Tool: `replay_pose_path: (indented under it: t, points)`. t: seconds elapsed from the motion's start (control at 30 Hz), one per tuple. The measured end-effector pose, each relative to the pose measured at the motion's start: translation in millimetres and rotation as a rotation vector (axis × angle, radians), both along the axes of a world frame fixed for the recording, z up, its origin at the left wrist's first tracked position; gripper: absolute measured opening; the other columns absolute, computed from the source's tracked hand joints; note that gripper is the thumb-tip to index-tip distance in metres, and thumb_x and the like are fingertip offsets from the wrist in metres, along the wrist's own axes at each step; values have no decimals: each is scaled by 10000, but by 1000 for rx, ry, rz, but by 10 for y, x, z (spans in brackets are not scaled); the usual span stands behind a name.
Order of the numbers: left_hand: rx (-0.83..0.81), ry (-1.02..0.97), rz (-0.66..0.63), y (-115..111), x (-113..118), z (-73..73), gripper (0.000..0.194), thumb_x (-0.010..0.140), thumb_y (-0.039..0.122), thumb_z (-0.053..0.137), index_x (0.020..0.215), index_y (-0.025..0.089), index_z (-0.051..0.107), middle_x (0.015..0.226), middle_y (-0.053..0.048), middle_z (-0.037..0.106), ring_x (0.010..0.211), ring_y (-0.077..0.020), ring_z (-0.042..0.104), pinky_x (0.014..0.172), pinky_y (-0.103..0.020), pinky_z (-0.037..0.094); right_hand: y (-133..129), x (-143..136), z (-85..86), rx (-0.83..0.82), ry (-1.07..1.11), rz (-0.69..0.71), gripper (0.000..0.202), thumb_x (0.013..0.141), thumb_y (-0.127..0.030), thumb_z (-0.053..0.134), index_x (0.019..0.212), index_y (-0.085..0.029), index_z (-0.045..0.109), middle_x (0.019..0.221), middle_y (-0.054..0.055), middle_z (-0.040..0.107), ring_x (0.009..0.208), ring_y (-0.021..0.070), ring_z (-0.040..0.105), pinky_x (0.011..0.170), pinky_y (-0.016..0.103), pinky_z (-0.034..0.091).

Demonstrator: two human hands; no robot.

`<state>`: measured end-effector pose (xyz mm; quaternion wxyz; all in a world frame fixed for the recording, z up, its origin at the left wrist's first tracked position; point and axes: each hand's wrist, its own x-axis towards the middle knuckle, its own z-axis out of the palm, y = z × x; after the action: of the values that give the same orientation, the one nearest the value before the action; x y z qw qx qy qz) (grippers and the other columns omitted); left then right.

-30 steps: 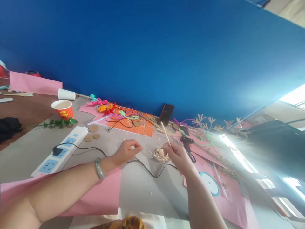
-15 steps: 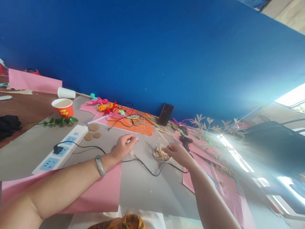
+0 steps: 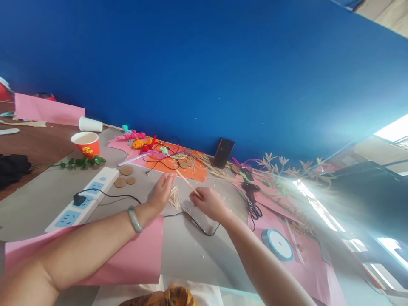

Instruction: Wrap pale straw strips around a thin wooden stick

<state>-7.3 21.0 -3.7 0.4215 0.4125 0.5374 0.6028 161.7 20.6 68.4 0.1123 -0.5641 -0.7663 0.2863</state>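
The left hand [image 3: 162,191] has its fingers drawn close together, though whether they hold anything one cannot tell, just beside a pile of short sticks [image 3: 174,198] on the counter [image 3: 181,259]; the long stick [image 3: 187,182], pinched in the fingers of the right hand [image 3: 208,202], has come leftward since the earlier frames, its far end now near the left hand; farther right, scissors [image 3: 255,211] and a blue-rimmed roll [image 3: 280,245] show more fully

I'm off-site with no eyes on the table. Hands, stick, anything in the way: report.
Right hand: gripping pale stick. Left hand: beside pile of short sticks, grip unclear. Black cable loops close by right hand.
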Motion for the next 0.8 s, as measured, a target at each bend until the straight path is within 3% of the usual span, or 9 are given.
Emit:
replay_pose_path:
  t: [0.27,0.47,0.63,0.8]
  points:
    - [-50,6,-44,-3,18,24,252,872,372,392,781,210,563,750,4,570,767,-150,550,715,-256,435,2,-119,-128,-120,-142,69,106,709,-146,589,628,-151,656,587,31,657,533,129,540,524,227,351]
    - [3,22,-110,4,25,-64,237,869,306,380,823,208,591,858,-20,617,860,-152,566,800,-272,436,-61,-148,-253,-92,-150,27,98,699,-150,607,613,-154,655,595,39,661,546,135,547,529,229,357]
    - [-9,19,-141,25,43,-117,232,864,318,405,841,200,603,815,-20,613,817,-154,574,768,-269,450,-48,-125,-231,-74,-119,27,131,690,-111,554,580,-158,606,546,16,619,514,119,500,517,230,338]
    - [53,65,-192,8,54,-100,226,845,398,499,831,200,605,851,-24,655,840,-170,602,795,-276,454,-44,12,-155,-88,208,-96,154,731,-190,522,582,-170,553,518,-22,555,440,83,411,451,216,292]
